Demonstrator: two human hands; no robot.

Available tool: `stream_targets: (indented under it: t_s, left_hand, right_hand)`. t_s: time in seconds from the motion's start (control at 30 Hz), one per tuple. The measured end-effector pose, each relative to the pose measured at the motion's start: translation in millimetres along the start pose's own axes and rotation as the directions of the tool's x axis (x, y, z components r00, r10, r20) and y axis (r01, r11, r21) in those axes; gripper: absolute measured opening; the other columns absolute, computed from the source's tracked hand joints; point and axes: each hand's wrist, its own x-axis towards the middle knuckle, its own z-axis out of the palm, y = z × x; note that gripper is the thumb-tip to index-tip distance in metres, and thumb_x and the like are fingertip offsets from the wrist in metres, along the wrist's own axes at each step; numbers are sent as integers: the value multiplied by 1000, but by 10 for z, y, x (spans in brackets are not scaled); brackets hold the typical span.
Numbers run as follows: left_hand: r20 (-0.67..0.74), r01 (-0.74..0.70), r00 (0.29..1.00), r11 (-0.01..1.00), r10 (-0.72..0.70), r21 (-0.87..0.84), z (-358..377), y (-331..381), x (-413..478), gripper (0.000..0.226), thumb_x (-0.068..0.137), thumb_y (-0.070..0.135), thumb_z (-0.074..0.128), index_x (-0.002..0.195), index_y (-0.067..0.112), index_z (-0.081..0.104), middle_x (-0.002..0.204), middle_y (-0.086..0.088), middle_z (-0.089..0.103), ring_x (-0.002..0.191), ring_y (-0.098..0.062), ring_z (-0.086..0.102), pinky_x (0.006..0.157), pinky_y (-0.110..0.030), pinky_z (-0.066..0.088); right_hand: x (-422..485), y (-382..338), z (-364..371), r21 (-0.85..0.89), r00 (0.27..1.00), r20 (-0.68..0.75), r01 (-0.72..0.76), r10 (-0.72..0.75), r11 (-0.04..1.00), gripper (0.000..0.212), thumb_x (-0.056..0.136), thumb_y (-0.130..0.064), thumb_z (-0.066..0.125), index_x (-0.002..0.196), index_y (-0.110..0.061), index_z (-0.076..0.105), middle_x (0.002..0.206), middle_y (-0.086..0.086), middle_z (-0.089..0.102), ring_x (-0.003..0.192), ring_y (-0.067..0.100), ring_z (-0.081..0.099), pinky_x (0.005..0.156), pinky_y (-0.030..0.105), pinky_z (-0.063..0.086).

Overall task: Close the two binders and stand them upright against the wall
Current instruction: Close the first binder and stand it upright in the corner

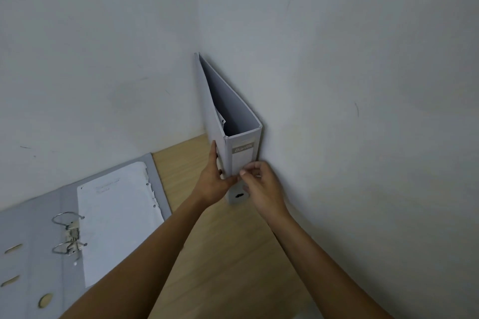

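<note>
Both hands are holding the closed binder point(228, 122) upright: left hand point(213, 184) flat on its cover, right hand point(259, 184) pinching its spine. Push it flat against the right wall point(363, 85), then let go slowly.

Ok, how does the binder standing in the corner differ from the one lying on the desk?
The standing binder is closed and upright against the right wall; the flat binder lies open on the desk. The standing binder shows its labelled spine, while the flat binder shows its metal rings and a loose sheet. The left hand and right hand hold only the standing one. Both are grey.
</note>
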Motion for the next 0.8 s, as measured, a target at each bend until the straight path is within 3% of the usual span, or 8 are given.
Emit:
stream_targets:
  t_s: [0.2, 0.3, 0.4, 0.53, 0.63, 0.73, 0.8]
  left_hand:
    - [-9, 2, 1000, 999, -2, 32, -16, -22, 155, 108, 85, 11, 78, 163, 20, 3, 161, -6, 39, 145, -27, 41, 115, -46, 43]
    - [-28, 4, 1000, 999, -3, 43, 4, -50, 168, 106, 85, 12, 78, 163, 19, 7, 159, -6, 41, 144, -27, 43, 113, -45, 45]
    - [-54, 10, 999, 998, -7, 56, 36, -58, 159, 103, 86, 13, 78, 163, 19, 10, 157, -4, 43, 142, -25, 45, 108, -32, 46]
    - [-96, 47, 995, 996, -39, 78, 33, -30, 113, 100, 85, 19, 80, 162, 18, 17, 159, -7, 43, 140, -27, 49, 105, -33, 49]
    - [-95, 110, 990, 992, -104, 60, -26, 1, 37, 95, 85, 20, 79, 161, 19, 22, 160, -7, 42, 132, -31, 59, 101, -39, 56]
    - [-105, 136, 986, 986, -127, 92, -113, -3, -120, 76, 90, 21, 74, 156, 18, 35, 153, -3, 52, 110, -16, 69, 82, -28, 60]
    - [-119, 165, 981, 983, -155, 78, -169, -13, -259, 62, 93, 24, 70, 150, 17, 46, 143, -3, 61, 102, -14, 69, 83, -35, 61]
  right_hand:
    - [58, -9, -12, 45, 999, 41, -10, 9, 999, 29, 87, -11, 60, 114, -22, 56, 110, -6, 65, 91, -12, 62, 74, 15, 51]
    - [49, -11, -18, 43, 998, 59, 2, -4, 999, 37, 83, -5, 53, 119, -16, 55, 115, 0, 64, 96, -6, 62, 76, 14, 51]
    - [40, -17, -33, 49, 997, 72, 11, -14, 999, 45, 76, -9, 51, 121, -13, 54, 116, 1, 63, 101, -2, 61, 82, 20, 51]
    - [46, -9, -45, 38, 996, 88, 30, -33, 999, 38, 85, 1, 55, 120, -14, 53, 115, -1, 62, 101, -3, 60, 77, 9, 50]
    - [56, -16, -50, 30, 995, 90, 36, -38, 999, 34, 89, -8, 65, 120, -15, 53, 117, -4, 61, 107, 8, 60, 77, 8, 49]
    - [21, -8, -41, -14, 996, 82, 43, -42, 999, 33, 90, -20, 68, 119, -14, 53, 121, 0, 61, 110, 12, 61, 79, 14, 50]
    - [-20, 10, -26, -53, 996, 78, 52, -48, 997, 31, 91, -24, 67, 118, -15, 55, 118, -1, 63, 107, 8, 62, 77, 14, 49]
